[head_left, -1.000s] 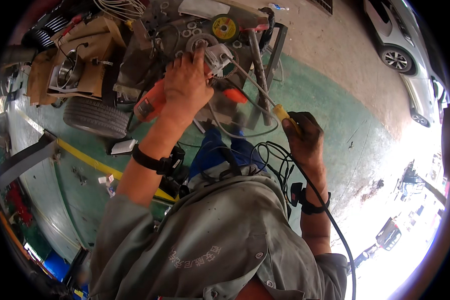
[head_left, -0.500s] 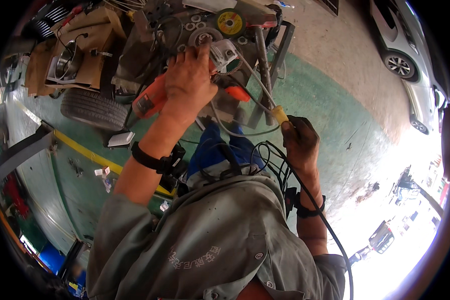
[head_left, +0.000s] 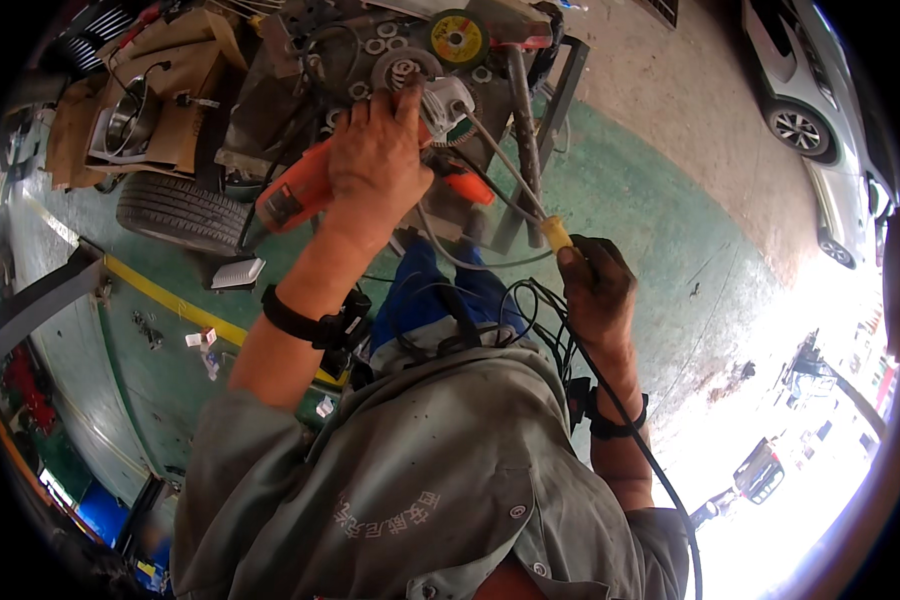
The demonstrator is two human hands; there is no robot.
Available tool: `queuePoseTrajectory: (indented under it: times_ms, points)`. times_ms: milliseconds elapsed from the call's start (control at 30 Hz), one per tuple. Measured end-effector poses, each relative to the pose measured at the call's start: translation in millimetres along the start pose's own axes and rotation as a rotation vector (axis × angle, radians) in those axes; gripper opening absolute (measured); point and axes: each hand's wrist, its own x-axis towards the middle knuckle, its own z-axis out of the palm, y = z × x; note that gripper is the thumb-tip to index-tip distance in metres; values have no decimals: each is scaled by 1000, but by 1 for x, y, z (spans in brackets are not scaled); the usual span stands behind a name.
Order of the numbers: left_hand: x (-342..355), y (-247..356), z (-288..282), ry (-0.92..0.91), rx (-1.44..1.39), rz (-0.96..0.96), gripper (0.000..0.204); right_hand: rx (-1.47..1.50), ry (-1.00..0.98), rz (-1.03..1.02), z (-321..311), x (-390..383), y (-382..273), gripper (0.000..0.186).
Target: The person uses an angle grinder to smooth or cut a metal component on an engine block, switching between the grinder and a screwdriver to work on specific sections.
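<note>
Left hand point(head_left: 380, 155) on orange grinder point(head_left: 298, 190), same as before

Left fingers point(head_left: 408, 103) point forward, right fingers point(head_left: 608, 260) curl.

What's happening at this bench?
A person's left hand grips an orange angle grinder at a cluttered bench. The right hand holds a yellow-handled tool, its long thin shaft reaching up to the grinder's grey head; I can't tell exactly what the tip touches. A yellow-faced disc lies beyond the head.
</note>
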Motion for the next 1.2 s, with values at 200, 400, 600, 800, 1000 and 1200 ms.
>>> queuePoseTrajectory:
  times_ms: [200, 400, 600, 800, 1000, 1200]
  points:
    - [1, 2, 0, -22, 18, -15, 81, 231, -148, 439, 5, -6, -5, 26]
    - [0, 2, 2, -58, 24, -30, 87, 269, -296, 406, -2, 6, 7, 36]
    - [-1, 3, 2, -48, 8, -24, 90, 185, -421, 419, -32, 39, 5, 33]
    - [-1, 7, 0, -50, 17, -37, 92, -194, -319, -72, -34, 45, 0, 33]
    - [0, 8, 0, -80, -4, -67, 96, 453, -555, 590, -23, 33, 10, 45]
    - [0, 9, 3, -49, 61, -50, 95, 1114, -672, 1008, -23, 35, 1, 42]
